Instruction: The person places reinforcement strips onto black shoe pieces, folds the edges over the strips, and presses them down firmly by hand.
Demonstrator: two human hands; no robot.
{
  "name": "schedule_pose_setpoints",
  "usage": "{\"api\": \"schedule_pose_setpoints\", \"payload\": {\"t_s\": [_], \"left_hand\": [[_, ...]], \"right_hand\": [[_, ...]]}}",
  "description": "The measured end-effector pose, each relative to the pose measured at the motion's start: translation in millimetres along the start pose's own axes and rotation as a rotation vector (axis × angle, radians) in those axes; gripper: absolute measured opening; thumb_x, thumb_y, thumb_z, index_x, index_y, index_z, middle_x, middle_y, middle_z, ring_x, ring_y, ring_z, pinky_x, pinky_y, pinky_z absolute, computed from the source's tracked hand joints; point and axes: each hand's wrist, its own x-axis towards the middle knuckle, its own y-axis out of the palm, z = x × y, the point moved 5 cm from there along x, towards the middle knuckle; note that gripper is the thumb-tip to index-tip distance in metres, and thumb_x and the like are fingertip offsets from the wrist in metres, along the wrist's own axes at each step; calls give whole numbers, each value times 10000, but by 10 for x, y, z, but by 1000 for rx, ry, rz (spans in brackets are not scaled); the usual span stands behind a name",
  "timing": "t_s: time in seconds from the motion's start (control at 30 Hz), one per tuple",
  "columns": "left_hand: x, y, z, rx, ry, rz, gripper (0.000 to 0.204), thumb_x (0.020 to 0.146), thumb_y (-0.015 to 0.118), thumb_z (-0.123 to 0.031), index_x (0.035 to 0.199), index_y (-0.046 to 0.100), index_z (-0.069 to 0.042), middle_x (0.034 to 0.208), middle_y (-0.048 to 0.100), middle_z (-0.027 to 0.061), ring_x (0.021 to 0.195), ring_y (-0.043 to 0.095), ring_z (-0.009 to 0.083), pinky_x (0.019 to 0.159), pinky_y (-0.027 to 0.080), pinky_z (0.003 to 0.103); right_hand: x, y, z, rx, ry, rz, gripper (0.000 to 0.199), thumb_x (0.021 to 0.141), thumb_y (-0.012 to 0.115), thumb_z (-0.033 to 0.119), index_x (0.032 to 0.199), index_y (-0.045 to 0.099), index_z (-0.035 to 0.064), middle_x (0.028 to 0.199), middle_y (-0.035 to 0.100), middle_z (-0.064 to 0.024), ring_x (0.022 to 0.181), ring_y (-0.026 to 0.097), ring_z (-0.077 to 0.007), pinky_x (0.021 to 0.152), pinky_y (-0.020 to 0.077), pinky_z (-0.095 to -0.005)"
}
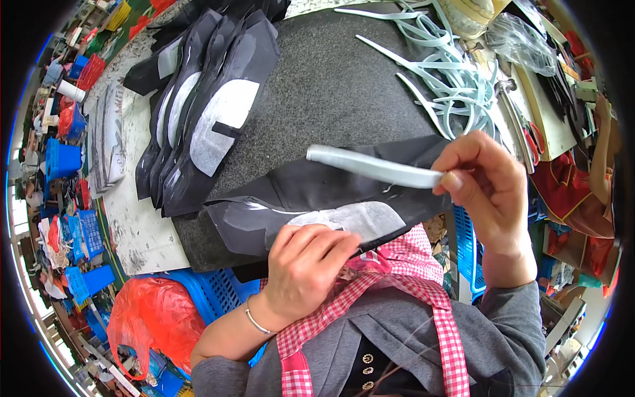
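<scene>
My right hand (pixel 483 182) pinches one end of a pale grey-blue strip (pixel 374 167) and holds it level above a black fabric piece (pixel 311 198) with a white lining patch. My left hand (pixel 307 261) presses down on the near edge of that black piece, fingers curled over the white patch. The piece lies on the front edge of a dark grey felt-covered table (pixel 344 86). A red-and-white checked apron (pixel 397 264) shows below my hands.
A fanned stack of black pieces with white patches (pixel 205 112) lies at the table's left. A tangle of pale blue strips (pixel 450 73) sits far right. Blue crates (pixel 211 291) and a red plastic bag (pixel 152 321) stand below left. Red fabric parts (pixel 569 192) lie right.
</scene>
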Motion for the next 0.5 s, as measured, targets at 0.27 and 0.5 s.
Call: {"api": "schedule_pose_setpoints", "payload": {"t_s": [0.27,0.5], "left_hand": [[-45,36,40,10,32,8,229,816,842,-102,1044,831,-123,940,761,-10,915,737,194,819,483,389],[9,58,0,10,103,16,214,806,828,-127,1018,825,-105,894,747,2,895,730,207,808,501,373]], "right_hand": [[134,579,-56,97,-18,392,65,1080,611,16,1122,630,-30,876,707,-141,790,729,-276,737,566,-378],[849,945,-738,-127,-280,316,179,1145,577,131,1241,645,-4,1016,702,-166,945,701,-300,854,567,-422]]}}
